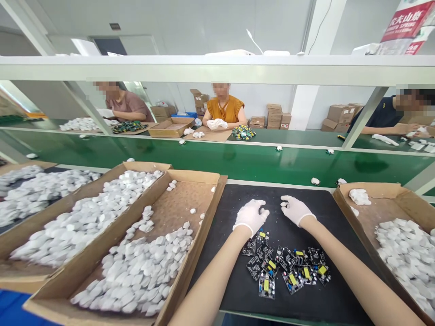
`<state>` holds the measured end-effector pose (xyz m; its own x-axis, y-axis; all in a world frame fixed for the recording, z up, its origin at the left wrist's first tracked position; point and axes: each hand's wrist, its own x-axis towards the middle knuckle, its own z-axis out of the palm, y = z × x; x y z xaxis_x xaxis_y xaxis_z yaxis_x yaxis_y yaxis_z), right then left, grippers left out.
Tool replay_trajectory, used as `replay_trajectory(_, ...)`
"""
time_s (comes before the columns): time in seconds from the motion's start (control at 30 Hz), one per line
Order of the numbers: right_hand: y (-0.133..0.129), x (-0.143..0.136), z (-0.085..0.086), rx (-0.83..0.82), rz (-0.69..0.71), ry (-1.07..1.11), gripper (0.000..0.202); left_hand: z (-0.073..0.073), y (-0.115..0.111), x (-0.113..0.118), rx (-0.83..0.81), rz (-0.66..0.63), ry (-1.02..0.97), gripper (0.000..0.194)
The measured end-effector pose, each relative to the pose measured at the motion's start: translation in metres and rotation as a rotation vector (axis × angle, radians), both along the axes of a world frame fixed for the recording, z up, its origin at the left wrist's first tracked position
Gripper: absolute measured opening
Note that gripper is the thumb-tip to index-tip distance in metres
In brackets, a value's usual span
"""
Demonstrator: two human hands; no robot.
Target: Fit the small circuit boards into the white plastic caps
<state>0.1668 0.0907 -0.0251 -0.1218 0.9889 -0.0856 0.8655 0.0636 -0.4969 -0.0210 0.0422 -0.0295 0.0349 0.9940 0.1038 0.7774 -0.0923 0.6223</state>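
Note:
Both hands wear white gloves and hover over a black mat (238, 290). My left hand (250, 216) is half curled, with a gap between thumb and fingers and nothing seen in it. Across a short gap, my right hand (296, 210) has loosely bent fingers held apart, also with nothing visible in them. Between my forearms lies a loose pile of small black circuit boards (288, 267) with yellow, blue and silver parts. Some lie component side up, others show their backs. The left wrist is just above the nearest boards.
Cardboard trays (222, 181) of white plastic housings (136, 267) stand at my left; another tray (374, 186) of white housings (404, 253) is at right. Beyond the mat runs a green conveyor (210, 156) with scattered pieces, under a white shelf beam (217, 72). Several people sit opposite.

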Motion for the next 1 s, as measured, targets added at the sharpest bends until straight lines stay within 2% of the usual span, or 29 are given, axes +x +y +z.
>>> replay_trajectory(0.1,-0.011,0.007,0.011,-0.027,-0.05,-0.013,0.047,0.002,0.0,-0.001,-0.004,-0.01,0.058,0.028)
replay_trajectory(0.17,-0.027,0.014,0.021,-0.03,-0.106,-0.004,0.043,0.002,-0.001,-0.001,-0.003,-0.034,0.087,0.026)
replay_trajectory(0.27,-0.068,0.024,0.034,0.023,-0.18,0.037,0.036,0.002,-0.004,0.0,-0.007,-0.072,0.121,0.024)
replay_trajectory(0.37,-0.117,0.037,0.04,0.07,-0.238,0.089,0.027,0.0,-0.006,-0.001,-0.007,-0.108,0.144,0.027)
replay_trajectory(0.43,-0.146,0.053,0.044,0.161,-0.285,0.18,0.025,-0.002,-0.007,-0.003,-0.019,-0.123,0.167,0.028)
replay_trajectory(0.57,-0.187,0.102,0.057,0.228,-0.43,0.0,0.027,-0.002,-0.007,-0.004,-0.072,-0.141,0.222,0.031)
replay_trajectory(0.67,-0.207,0.126,0.066,0.327,-0.494,-0.121,0.027,0.006,-0.009,0.0,-0.105,-0.091,0.152,0.035)
replay_trajectory(0.73,-0.216,0.126,0.063,0.432,-0.47,-0.068,0.028,0.018,-0.017,0.0,-0.082,-0.034,0.1,0.036)
replay_trajectory(0.8,-0.22,0.119,0.05,0.488,-0.373,0.026,0.029,0.033,-0.036,-0.003,0.024,0.004,0.057,0.034)
replay_trajectory(0.9,-0.216,0.11,0.019,0.509,-0.286,0.131,0.029,0.052,-0.084,-0.011,0.311,-0.016,-0.07,0.025)
replay_trajectory(1.0,-0.195,0.109,-0.014,0.455,-0.343,0.111,0.032,0.059,-0.135,-0.022,0.462,-0.063,0.03,0.019)
